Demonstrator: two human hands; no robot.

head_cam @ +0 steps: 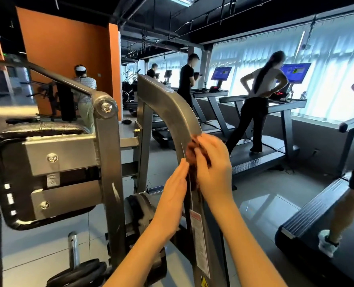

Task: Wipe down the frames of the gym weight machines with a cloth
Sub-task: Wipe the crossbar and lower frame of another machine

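You're working bare-armed: your left forearm (143, 251) and right forearm (248, 241) show uncovered from the picture's lower edge to the wrists. Your left hand (175, 189) and right hand (211, 168) are bare too, the right one's fingers blurred.

A person (263, 83) stands on a treadmill (271, 155) beside bright windows (337, 59), opposite an orange wall (68, 48).

Reddish-brown cloth (194, 154), grey metal frame (172, 108), orange wall (68, 48), blue screens (221, 73)

Against the curved frame (172, 112), right hand (211, 168) grips brown cloth (192, 150), left hand (175, 189) lies flat.
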